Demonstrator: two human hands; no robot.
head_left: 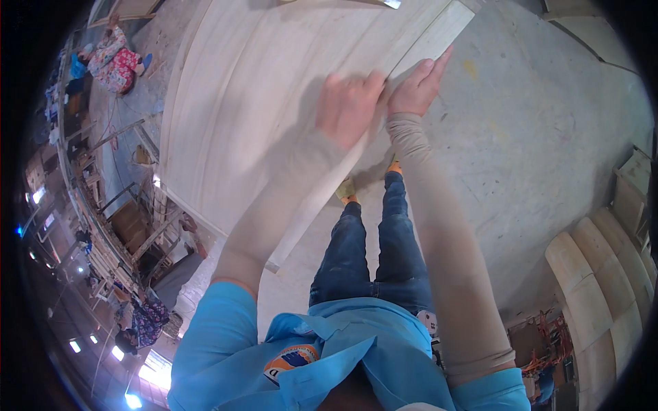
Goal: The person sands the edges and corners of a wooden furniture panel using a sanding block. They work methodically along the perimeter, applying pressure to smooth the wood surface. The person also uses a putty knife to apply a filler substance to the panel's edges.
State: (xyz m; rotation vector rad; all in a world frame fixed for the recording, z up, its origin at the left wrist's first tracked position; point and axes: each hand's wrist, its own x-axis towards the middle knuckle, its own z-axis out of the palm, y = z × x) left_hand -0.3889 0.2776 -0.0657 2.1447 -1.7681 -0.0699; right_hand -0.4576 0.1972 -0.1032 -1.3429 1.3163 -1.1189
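A large pale wooden panel [253, 89] with long grain bands fills the upper middle of the head view. Along its right edge runs a lighter, narrow wooden strip [435, 38]. My left hand [348, 106] is over the panel near that edge, its fingers curled in and slightly blurred; whatever they may hold is hidden. Just to its right, my right hand [417, 88] lies against the near end of the strip, with its fingers stretched along the outer edge. Beige sleeves cover both forearms.
Grey concrete floor [534, 137] spreads to the right. Curved pale wooden pieces [596, 274] are stacked at the lower right. Wooden frames [137, 233] crowd the left side. One person [116, 65] sits at the upper left, another [147, 322] is at the lower left.
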